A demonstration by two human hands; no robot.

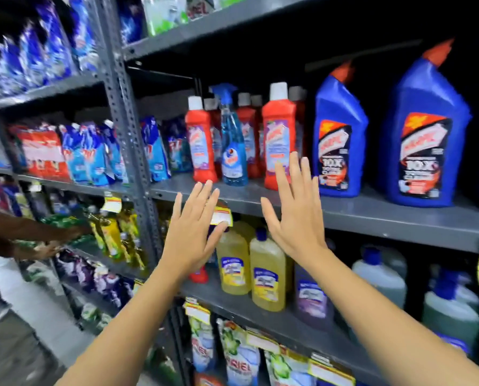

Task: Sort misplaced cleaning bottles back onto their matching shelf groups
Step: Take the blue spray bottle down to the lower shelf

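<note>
Hands empty — left hand [193,232] & right hand [294,213] spread flat; blue spray bottle [232,143] sits among red bottles [278,135], unsorted.

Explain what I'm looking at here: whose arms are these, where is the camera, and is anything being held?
One picture, taken by a camera worn on a person's head, looking forward and down. The two bare arms are that person's. The left hand and right hand are open with fingers spread, holding nothing, raised before a grey metal shelf. On it stand red bottles, one blue spray bottle among them, and big blue bottles. Below are yellow bottles. The spray bottle looks like the misplaced one.
</note>
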